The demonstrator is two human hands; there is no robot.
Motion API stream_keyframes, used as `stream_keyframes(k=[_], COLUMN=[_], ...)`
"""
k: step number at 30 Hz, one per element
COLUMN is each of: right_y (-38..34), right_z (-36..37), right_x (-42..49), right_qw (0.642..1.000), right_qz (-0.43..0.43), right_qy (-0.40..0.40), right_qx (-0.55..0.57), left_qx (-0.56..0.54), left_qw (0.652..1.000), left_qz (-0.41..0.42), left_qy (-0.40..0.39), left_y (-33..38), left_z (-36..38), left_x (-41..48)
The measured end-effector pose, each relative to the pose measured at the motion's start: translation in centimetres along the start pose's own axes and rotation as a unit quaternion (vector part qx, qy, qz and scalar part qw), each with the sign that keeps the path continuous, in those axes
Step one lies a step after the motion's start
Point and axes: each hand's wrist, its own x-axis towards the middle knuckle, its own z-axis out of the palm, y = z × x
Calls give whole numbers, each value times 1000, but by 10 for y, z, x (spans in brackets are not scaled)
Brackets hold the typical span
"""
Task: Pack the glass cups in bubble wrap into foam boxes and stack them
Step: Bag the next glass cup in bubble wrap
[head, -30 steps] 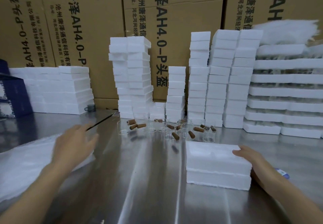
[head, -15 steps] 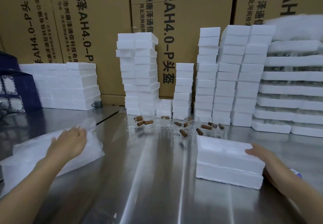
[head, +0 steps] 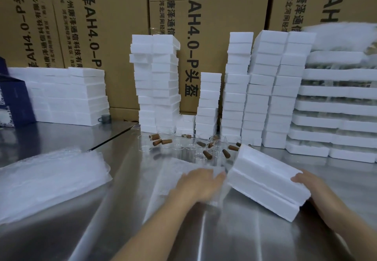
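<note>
A closed white foam box (head: pixel 265 181) lies slanted on the steel table (head: pixel 255 240), its left end turned away from me. My right hand (head: pixel 308 182) grips its right end, thumb on the lid. My left hand (head: pixel 201 185) holds a clear bubble wrap sheet (head: pixel 173 171) that is spread on the table just left of the box. Beyond the sheet stand several empty glass cups (head: pixel 184 146) with brown corks (head: pixel 207 154) scattered among them. The bubble wrap pile (head: pixel 51 179) lies at the left.
Tall stacks of white foam boxes (head: pixel 265 89) line the back, with lower stacks at the left (head: pixel 69 95) and foam trays at the right (head: pixel 336 109). Cardboard cartons (head: pixel 204 16) form the wall behind. A dark blue box (head: pixel 12 101) sits at the far left.
My left hand has pulled one sheet off the pile and brought it right to the table's middle. The foam box has been turned and tilted by my right hand.
</note>
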Motion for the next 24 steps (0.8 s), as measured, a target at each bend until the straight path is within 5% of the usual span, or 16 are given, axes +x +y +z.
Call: stream_keyframes(k=[5, 12, 17, 24], right_y=[-7, -13, -17, -15], right_z=[-3, 7, 12, 2], right_x=[-5, -13, -17, -12], right_qw=[996, 998, 998, 995], right_qz=[61, 53, 56, 72], right_qy=[41, 22, 30, 65], right_qx=[54, 29, 14, 29], left_qx=[119, 13, -71, -243], left_qw=[992, 993, 984, 961], left_qz=[44, 56, 150, 113], left_qy=[8, 105, 63, 64], left_y=[-17, -24, 3, 20], left_z=[27, 20, 34, 37], left_x=[4, -1, -5, -10])
